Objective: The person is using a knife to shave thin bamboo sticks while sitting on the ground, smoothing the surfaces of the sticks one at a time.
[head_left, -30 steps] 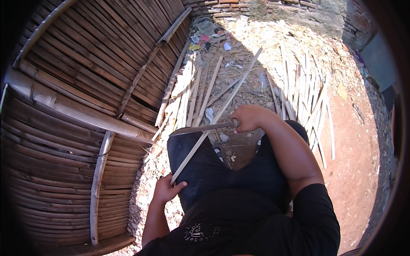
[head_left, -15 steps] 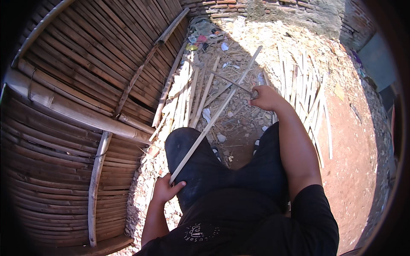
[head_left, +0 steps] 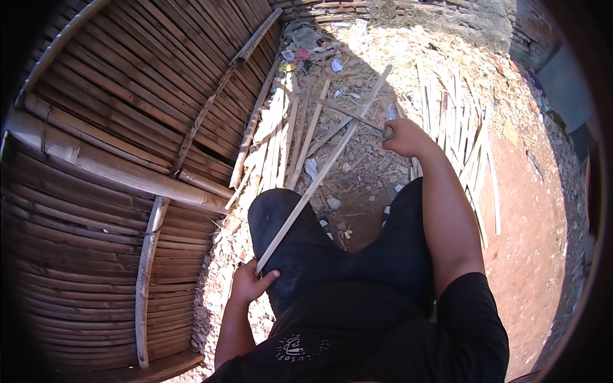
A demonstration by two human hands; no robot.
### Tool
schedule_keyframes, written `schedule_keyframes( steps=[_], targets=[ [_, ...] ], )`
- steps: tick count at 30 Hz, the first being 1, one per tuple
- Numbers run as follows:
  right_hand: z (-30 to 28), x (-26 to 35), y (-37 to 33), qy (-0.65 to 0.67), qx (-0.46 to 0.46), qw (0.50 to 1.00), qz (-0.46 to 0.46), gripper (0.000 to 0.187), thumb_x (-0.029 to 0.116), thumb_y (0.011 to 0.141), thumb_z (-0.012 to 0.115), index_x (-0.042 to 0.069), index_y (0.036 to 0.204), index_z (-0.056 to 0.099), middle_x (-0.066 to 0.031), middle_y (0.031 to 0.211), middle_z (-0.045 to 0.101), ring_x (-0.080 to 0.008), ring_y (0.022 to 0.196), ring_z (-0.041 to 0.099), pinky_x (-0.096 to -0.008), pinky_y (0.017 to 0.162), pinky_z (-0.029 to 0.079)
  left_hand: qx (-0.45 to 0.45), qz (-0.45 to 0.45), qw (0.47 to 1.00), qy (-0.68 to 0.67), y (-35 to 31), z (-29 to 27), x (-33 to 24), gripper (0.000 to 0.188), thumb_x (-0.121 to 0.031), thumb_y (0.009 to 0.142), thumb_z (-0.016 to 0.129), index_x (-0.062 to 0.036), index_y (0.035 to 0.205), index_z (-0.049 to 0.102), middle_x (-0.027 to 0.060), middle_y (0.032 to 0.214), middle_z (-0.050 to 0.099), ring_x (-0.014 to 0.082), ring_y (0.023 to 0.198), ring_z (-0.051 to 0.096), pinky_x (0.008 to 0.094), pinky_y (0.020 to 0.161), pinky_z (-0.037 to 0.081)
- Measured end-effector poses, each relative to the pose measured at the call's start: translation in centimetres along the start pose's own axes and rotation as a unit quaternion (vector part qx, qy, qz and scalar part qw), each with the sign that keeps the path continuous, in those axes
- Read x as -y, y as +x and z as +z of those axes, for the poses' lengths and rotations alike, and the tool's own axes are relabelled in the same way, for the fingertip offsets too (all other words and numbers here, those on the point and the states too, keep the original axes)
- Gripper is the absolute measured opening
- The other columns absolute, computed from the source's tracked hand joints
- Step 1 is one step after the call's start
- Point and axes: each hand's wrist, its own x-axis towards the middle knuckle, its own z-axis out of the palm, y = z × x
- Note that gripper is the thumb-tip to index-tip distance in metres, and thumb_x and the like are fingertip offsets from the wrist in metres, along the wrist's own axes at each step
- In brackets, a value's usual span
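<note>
A long pale bamboo strip (head_left: 317, 181) slants from beside my left thigh out over the ground between my knees. Its near end is gripped by my left hand (head_left: 250, 283), thumb stretched out on top, next to the thigh. My right hand (head_left: 403, 136) is closed around the handle of a long, thin-bladed knife (head_left: 361, 120). The blade points left and lies across the far part of the strip. Whether its edge touches the wood or bites into it, I cannot tell. The handle is mostly hidden by my fingers.
Loose strips lie in a pile (head_left: 456, 134) on the right and in another bundle (head_left: 284, 137) on the left. A slatted bamboo wall (head_left: 96, 166) stands close on my left. Stones and litter cover the ground up to a brick wall (head_left: 408, 16).
My right hand has moved slightly away from me and to the right, carrying the knife a little farther along the strip. My left hand has stayed almost still.
</note>
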Motion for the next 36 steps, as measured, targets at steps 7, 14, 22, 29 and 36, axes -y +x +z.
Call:
schedule_keyframes(
  steps=[7,14,22,29,36],
  targets=[
    [1.4,1.2,-0.2,0.013,0.012,0.999,-0.037,0.058,0.031,0.078,0.076,0.0,0.125,0.062,-0.024,0.115,0.067,-0.0371,0.11,0.063,-0.0442,0.095,0.049,0.015,-0.001,1.0,0.027,0.0,-0.5,-0.7,0.055,-0.049,0.072,0.084,-0.0021,0.071,0.056,0.0091,0.059,0.057,0.0205,0.055,0.058,0.0351,0.055,0.047],
    [5.0,7.4,-2.2,-0.107,0.229,0.946,-0.201,0.053,0.037,0.075,0.078,0.01,0.119,0.067,-0.0192,0.114,0.067,-0.0368,0.111,0.062,-0.0466,0.093,0.049,0.024,-0.023,0.999,0.028,-0.2,-1.0,-1.8,0.05,-0.044,0.074,0.085,-0.0021,0.074,0.059,0.0057,0.061,0.057,0.0162,0.057,0.056,0.0327,0.055,0.046],
    [-0.5,1.5,-1.1,-0.049,0.054,0.997,-0.009,0.058,0.034,0.076,0.078,0.005,0.124,0.064,-0.0208,0.117,0.067,-0.036,0.111,0.063,-0.0438,0.094,0.05,0.016,-0.01,1.0,0.004,0.0,-0.4,-1.2,0.053,-0.048,0.073,0.084,-0.0026,0.07,0.057,0.007,0.06,0.057,0.0183,0.056,0.057,0.0338,0.055,0.047],
    [0.7,1.3,-0.5,-0.014,0.051,0.997,-0.053,0.055,0.032,0.076,0.078,0.002,0.12,0.065,-0.0235,0.113,0.067,-0.0389,0.108,0.063,-0.0443,0.093,0.05,0.046,-0.017,0.999,-0.014,0.5,-0.9,-0.8,0.052,-0.045,0.073,0.086,-0.0036,0.068,0.055,0.0056,0.059,0.056,0.0153,0.056,0.054,0.0323,0.054,0.045],
    [5.6,7.7,-2.4,-0.088,0.202,0.947,-0.234,0.048,0.037,0.075,0.078,0.007,0.111,0.069,-0.0203,0.097,0.069,-0.039,0.1,0.065,-0.0473,0.087,0.051,0.042,-0.031,0.998,-0.018,0.4,-0.6,-0.1,0.052,-0.044,0.074,0.086,-0.0039,0.068,0.054,0.0047,0.059,0.055,0.0144,0.057,0.054,0.0321,0.054,0.045]
  ],
)
